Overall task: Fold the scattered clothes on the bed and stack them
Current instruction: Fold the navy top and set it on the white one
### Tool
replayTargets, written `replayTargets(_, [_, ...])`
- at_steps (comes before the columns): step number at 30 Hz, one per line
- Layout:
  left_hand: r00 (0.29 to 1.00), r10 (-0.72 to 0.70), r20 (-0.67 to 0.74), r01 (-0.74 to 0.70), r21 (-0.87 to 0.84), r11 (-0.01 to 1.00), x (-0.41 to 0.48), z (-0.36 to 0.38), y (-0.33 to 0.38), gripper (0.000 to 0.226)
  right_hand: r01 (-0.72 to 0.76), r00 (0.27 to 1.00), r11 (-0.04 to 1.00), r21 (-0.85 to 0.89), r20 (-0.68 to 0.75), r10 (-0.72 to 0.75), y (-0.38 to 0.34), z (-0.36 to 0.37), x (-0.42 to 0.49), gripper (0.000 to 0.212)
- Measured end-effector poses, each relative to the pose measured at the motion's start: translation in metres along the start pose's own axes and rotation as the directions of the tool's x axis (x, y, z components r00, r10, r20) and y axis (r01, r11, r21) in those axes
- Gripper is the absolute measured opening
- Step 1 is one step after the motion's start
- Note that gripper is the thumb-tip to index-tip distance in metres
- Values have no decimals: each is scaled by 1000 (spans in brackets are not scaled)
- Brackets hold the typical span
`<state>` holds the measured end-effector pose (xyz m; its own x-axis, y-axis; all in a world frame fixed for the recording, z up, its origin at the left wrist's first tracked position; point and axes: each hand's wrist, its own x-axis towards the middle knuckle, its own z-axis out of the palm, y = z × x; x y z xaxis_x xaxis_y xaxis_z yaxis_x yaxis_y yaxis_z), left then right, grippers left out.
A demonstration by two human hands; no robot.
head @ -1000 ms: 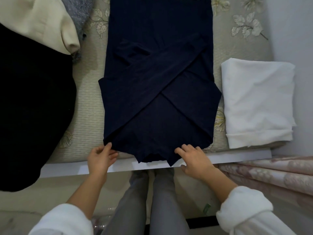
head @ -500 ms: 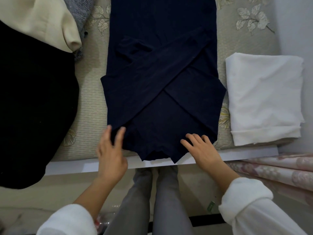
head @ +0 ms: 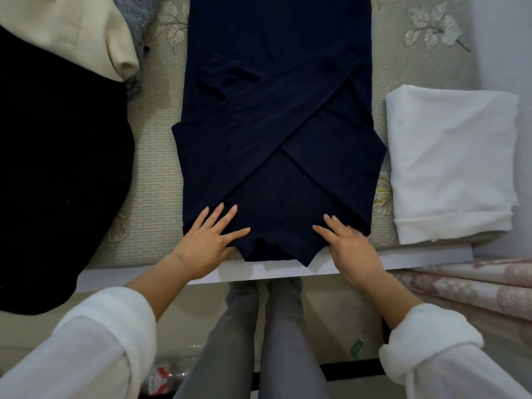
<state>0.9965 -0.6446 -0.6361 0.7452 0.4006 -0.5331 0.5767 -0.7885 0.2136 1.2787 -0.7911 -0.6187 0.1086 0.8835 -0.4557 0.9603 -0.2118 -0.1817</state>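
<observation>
A dark navy garment lies flat along the middle of the bed, its sleeves crossed over the body. Its near end hangs slightly over the bed's white edge. My left hand rests flat on the garment's near left corner, fingers spread. My right hand lies flat on the near right corner, fingers apart. Neither hand grips the cloth. A folded white garment sits to the right of the navy one.
A large black garment fills the left of the bed, with a cream one and a grey knit behind it. The floral bedspread shows between them. A wall stands at the right. My legs stand against the bed.
Both hands have slid forward from the bed's edge onto the navy garment's near corners and now lie flat on it. The garment itself has not shifted.
</observation>
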Motion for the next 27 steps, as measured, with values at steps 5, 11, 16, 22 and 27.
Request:
replayTargets(5, [947,-20,322,91,-207,974,6,-52,13,48,-168,939,974,154,326,110,3,-43,4,52])
replayTargets(11, [791,66,608,282,-459,843,-11,-85,28,46,-345,736,906,246,670,98,8,-70,-1,41])
replayTargets(16, [771,133,623,391,-627,674,-10,-105,20,41,-449,597,852,270,800,61,18,-96,2,21])
replayTargets(22, [866,134,481,337,-761,554,31,-157,-39,13,-452,734,764,461,679,24,53,-157,68,26])
replayTargets(27, [950,-68,304,277,-723,633,86,-211,-91,16,-347,855,744,571,519,-1,69,-216,152,22])
